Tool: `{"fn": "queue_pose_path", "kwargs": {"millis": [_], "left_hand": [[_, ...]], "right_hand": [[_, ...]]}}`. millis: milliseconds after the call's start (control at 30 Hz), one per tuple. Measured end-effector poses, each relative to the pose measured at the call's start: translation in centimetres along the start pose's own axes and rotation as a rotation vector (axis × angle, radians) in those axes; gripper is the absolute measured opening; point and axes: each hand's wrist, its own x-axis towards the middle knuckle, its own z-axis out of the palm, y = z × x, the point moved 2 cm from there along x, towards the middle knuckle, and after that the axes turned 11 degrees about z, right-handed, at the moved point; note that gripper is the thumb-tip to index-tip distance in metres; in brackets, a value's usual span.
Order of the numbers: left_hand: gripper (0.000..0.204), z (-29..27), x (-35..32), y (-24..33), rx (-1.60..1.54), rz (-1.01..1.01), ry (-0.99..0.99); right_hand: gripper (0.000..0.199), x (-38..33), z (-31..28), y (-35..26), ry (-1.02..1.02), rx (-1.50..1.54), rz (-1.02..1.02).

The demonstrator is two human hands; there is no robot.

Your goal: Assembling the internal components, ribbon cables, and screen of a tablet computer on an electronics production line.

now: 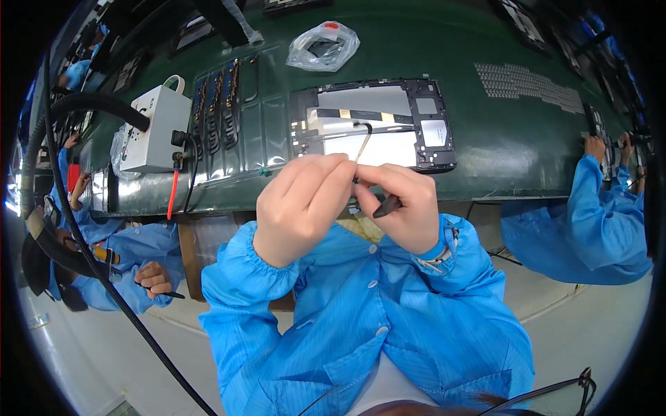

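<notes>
Both hands meet in front of my chest, just over the table's near edge. My left hand (298, 197) is closed, its fingertips together at the base of a thin tan strip with a curled black end (366, 136). The strip looks like a small flex cable and stands up from between the hands. My right hand (406, 208) is closed too, thumb and forefinger pinching right beside the left fingertips. A dark tool (387, 206), its blunt end showing, lies in the right hand; its tip is hidden. Just beyond lies an opened tablet-like device (374, 125) with a black frame and silver plates.
On the green table (388, 41) stand a white control box (156, 128) with a black hose, several rows of dark parts (225, 104) and a clear plastic bag (324, 47). Small metal pieces (531, 84) lie at right. Blue-sleeved co-workers (590, 215) sit on both sides.
</notes>
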Motion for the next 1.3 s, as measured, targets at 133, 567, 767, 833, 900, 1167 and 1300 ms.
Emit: {"fn": "queue_pose_path", "kwargs": {"millis": [133, 567, 767, 833, 900, 1167, 1300], "left_hand": [[0.023, -1.2, -1.1, -0.7, 0.129, -0.044, 0.046], [0.015, -6.6, -26.6, 0.3, 0.746, -1.285, -0.352], [0.016, -5.5, -16.8, -0.1, 0.284, -1.142, 0.126], [0.02, -3.1, -11.7, 0.7, -0.064, -0.946, 0.247], [0.032, -0.9, -8.3, 1.2, -0.293, -0.882, 0.264], [0.021, 0.6, -5.3, 1.4, -0.245, -0.627, 0.339], [0.019, 0.5, -4.9, 1.8, -0.248, -0.597, 0.319]], "right_hand": [[0.026, -0.4, 0.1, 0.4, -0.072, 0.02, -0.071], [0.02, -2.1, -0.5, 5.2, -0.31, 0.198, 0.349], [0.021, -1.9, 1.0, 3.7, -0.426, 0.326, 0.327], [0.022, -2.1, 1.2, 3.5, -0.448, 0.368, 0.33], [0.021, -2.4, 1.2, 3.1, -0.469, 0.347, 0.323], [0.02, -3.2, 0.3, 2.8, -0.437, 0.316, 0.271], [0.021, -2.5, -0.1, 2.8, -0.3, 0.368, 0.284]]}}
